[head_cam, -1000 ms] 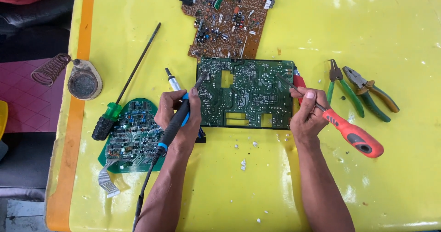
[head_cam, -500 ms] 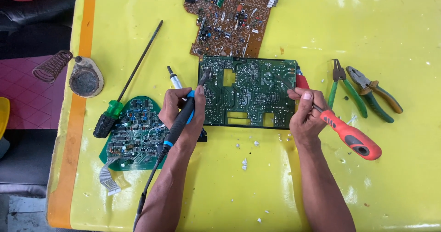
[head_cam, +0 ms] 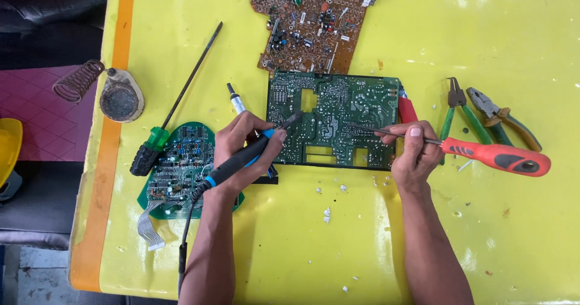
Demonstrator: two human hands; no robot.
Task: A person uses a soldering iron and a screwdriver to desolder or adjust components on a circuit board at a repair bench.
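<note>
A yellow table (head_cam: 507, 51) fills the view, its left edge banded in orange. At its centre lies a green board (head_cam: 335, 119), solder side up, touching the lower edge of a brown board (head_cam: 314, 21) that lies beyond it. A second green board (head_cam: 178, 163), rounded in outline and trailing a grey ribbon cable (head_cam: 148, 229), lies to the left, partly under the person's left forearm.

The left hand (head_cam: 244, 148) has its fingers closed around a soldering iron (head_cam: 254, 151) with a black and blue handle, the tip resting on the central board near its square cutout; the cord runs back along the arm and off the table's near edge. The right hand (head_cam: 411, 154) pinches the metal shaft of a red screwdriver (head_cam: 495, 157) between thumb and fingers, the handle pointing right and the blade lying across the board's right half (its very tip is too thin to place exactly).

A green screwdriver (head_cam: 157, 142) lies slantwise at the left, its long shaft pointing up and right. Two pliers (head_cam: 483, 114) lie side by side just above the red handle. A coiled iron stand (head_cam: 103, 90) sits on the orange band. Small white scraps (head_cam: 327, 213) dot the table below the central board.
</note>
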